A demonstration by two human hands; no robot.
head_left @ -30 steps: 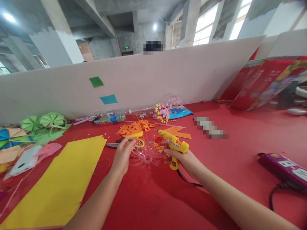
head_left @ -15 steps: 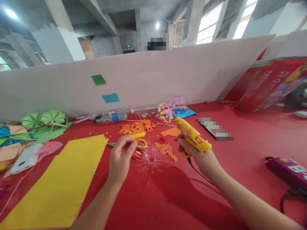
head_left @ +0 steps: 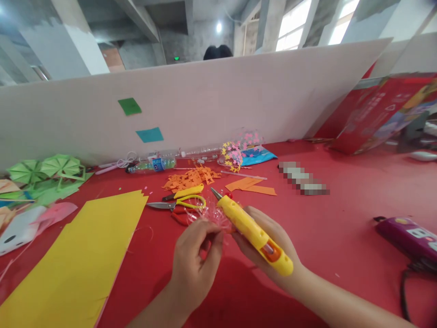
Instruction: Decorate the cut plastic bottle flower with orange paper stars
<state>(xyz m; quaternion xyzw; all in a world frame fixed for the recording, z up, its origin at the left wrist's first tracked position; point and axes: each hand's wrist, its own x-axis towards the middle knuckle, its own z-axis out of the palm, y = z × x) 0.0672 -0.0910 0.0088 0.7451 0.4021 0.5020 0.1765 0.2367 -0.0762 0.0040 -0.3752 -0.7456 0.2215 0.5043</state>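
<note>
My right hand (head_left: 269,237) is wrapped around a yellow hot glue gun (head_left: 254,232), whose metal nozzle points up and left. The fingers of my left hand (head_left: 198,255) are pinched together close beside it; what lies between the fingertips is too small to make out. Just beyond both hands sits a clear plastic piece cut into thin, curling strips (head_left: 210,212), partly hidden by them. Left of it lie scissors with yellow-green handles (head_left: 170,205) and a yellow utility knife (head_left: 189,191). Behind these is a pile of orange paper stars (head_left: 191,177).
Yellow paper sheets (head_left: 78,255) cover the left side, near green folded paper umbrellas (head_left: 61,165). Plastic bottles (head_left: 153,165) lie along the white partition (head_left: 191,100). Orange strips (head_left: 251,184), a pixelated flat object (head_left: 303,179) and a purple device with a cord (head_left: 409,241) are rightward.
My right hand has brought the glue gun left and nearer to me. My left hand has moved right and closer, so the two hands are now side by side before the plastic piece.
</note>
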